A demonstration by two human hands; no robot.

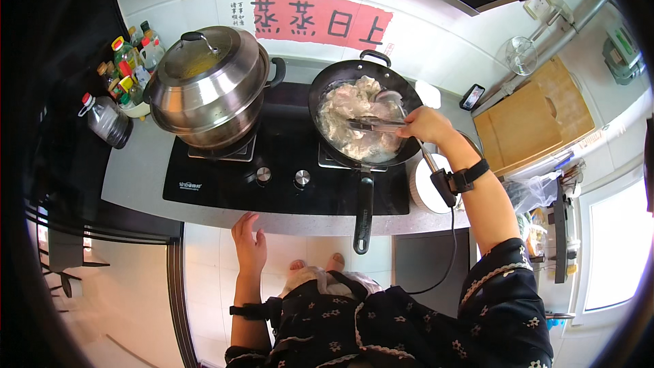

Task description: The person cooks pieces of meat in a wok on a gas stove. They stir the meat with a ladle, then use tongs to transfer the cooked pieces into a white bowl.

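Note:
My right hand (428, 125) holds metal tongs (372, 123) over a black wok (327, 76) on the right burner. The tongs' tips reach down among pale pieces of meat (352, 99) in cloudy liquid. A ladle (391, 97) also rests in the wok, its metal handle (428, 157) passing under my hand towards the lower right. My left hand (249, 243) is empty, fingers slightly apart, by the counter's front edge. The wok's long black handle (364, 209) juts out over that edge, to the right of my left hand.
A lidded steel steamer pot (209, 92) stands on the left burner of the black gas hob (281, 189). Sauce bottles (130, 61) crowd the left corner. Right of the wok are a white bowl (434, 189), a phone (472, 97) and wooden cutting boards (536, 112). A black cable (453, 250) hangs from my right wrist.

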